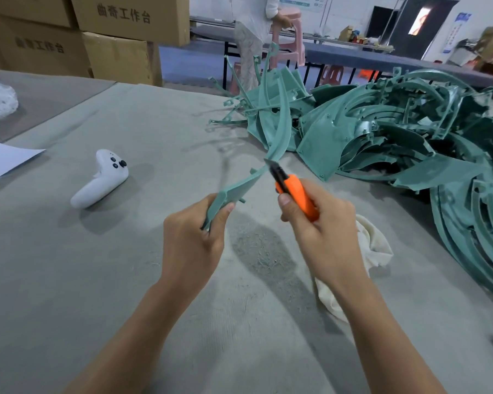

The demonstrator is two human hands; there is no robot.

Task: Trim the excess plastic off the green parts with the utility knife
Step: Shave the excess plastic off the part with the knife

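Observation:
My left hand (195, 240) grips the lower end of a long curved green plastic part (278, 129), which rises up and away over the table. My right hand (322, 231) holds an orange utility knife (295, 194) with its dark blade out. The blade tip touches the part's edge near its bend, just above my left hand. A big heap of green parts (396, 137) lies at the right and far middle of the table.
The table is covered with grey cloth (125, 265). A white game-style controller (103, 179) lies to the left. A cream rag (373, 245) sits under my right wrist. Cardboard boxes (97, 38) stand at the back left; a person stands by a pink stool (289, 32) beyond.

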